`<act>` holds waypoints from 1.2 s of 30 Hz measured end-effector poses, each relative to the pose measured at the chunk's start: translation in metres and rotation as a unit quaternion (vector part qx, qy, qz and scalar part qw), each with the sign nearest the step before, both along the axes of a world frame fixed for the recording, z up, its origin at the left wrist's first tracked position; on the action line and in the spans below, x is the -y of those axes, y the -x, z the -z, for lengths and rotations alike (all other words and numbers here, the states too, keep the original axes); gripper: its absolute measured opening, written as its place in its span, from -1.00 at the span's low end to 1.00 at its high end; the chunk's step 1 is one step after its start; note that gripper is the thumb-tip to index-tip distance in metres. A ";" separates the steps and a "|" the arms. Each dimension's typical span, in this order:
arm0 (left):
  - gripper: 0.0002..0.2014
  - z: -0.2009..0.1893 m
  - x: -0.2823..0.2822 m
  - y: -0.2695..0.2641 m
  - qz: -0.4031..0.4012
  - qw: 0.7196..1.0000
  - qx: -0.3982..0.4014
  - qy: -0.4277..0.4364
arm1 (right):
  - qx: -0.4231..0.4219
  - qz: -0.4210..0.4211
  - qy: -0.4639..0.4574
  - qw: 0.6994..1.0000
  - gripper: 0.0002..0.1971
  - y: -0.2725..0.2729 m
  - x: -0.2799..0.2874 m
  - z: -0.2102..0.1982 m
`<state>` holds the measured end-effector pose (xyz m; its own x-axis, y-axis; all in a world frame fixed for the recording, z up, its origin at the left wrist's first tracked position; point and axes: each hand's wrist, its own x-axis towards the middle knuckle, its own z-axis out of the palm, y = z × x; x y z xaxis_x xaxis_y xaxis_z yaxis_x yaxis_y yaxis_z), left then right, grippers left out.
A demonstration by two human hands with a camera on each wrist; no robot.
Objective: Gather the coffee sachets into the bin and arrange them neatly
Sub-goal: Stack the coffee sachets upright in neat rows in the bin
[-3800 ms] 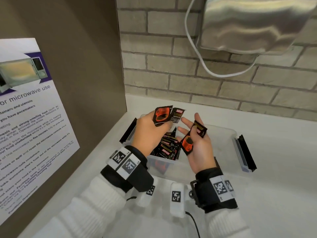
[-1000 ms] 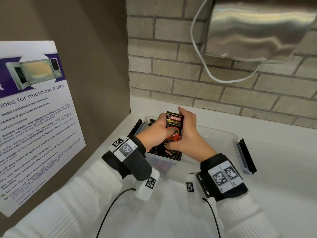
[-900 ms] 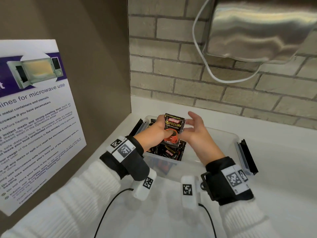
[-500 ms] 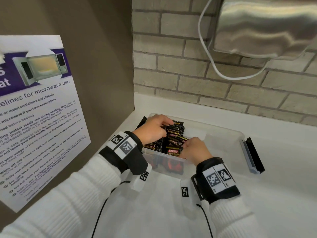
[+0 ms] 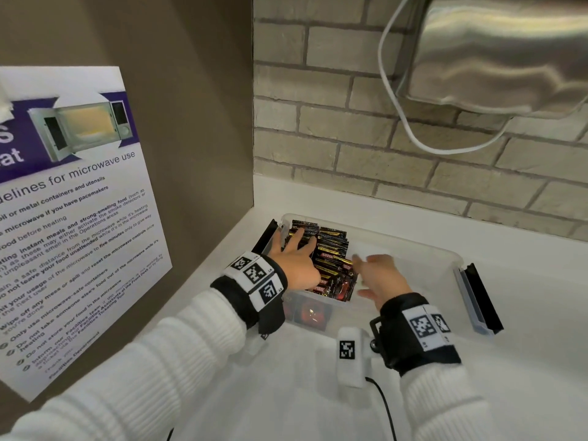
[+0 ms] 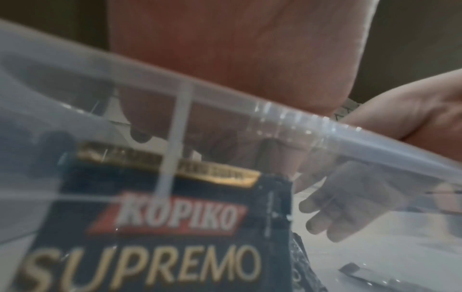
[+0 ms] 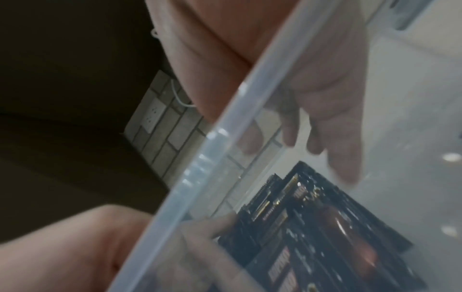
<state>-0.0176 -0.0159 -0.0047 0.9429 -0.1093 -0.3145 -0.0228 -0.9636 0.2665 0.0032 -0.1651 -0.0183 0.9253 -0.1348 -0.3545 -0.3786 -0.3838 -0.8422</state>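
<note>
Whereas half a second ago both hands were buried among the packets, the head view now shows the right hand [image 5: 380, 280] lifted off them, fingers loosely spread and holding nothing, hanging over the bare middle of the clear plastic bin [image 5: 445, 259]. The left hand [image 5: 294, 257] lies on the left side of the row of Kopiko Supremo sachets [image 5: 332, 259], fingers straight and fanned across their top edges. A second ago a small bundle was held upright between both hands above the bin; it has since joined the row, which stands packed against the bin's left end. No loose sachets show on the white counter [image 5: 318, 402], so gathering looks done and only squaring the row seems left.

From the left wrist, through the bin's wall [image 6: 225, 110], one sachet [image 6: 160, 227] stands upright against the near side, its print facing out; the right hand's fingers [image 6: 332, 215] hang apart beside it, not touching.

From the right wrist, the row [image 7: 312, 237] lies below and beyond the right hand's fingers [image 7: 342, 162], which point toward it, clear of it, while the left hand [image 7: 200, 247] touches its near end.
</note>
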 end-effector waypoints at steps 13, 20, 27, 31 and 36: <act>-0.23 -0.001 -0.006 0.005 0.023 0.999 0.027 -0.019 | -0.101 0.059 -0.407 0.906 -0.36 0.020 -0.023 -0.030; -0.26 -0.003 -0.005 0.010 0.024 0.998 0.033 -0.045 | -0.085 0.066 -0.210 0.972 -0.60 0.011 -0.014 -0.016; -0.60 -0.011 0.005 -0.005 0.055 0.991 0.098 -0.071 | -0.074 0.034 -0.068 0.994 -0.70 0.004 -0.014 0.000; -0.49 -0.014 0.011 -0.019 0.074 0.985 0.049 -0.147 | -0.100 0.015 -0.052 0.993 -0.85 0.002 -0.014 0.003; -0.52 -0.011 0.013 -0.024 0.083 0.979 0.026 -0.182 | -0.088 -0.008 -0.066 0.994 -0.64 0.000 -0.017 0.010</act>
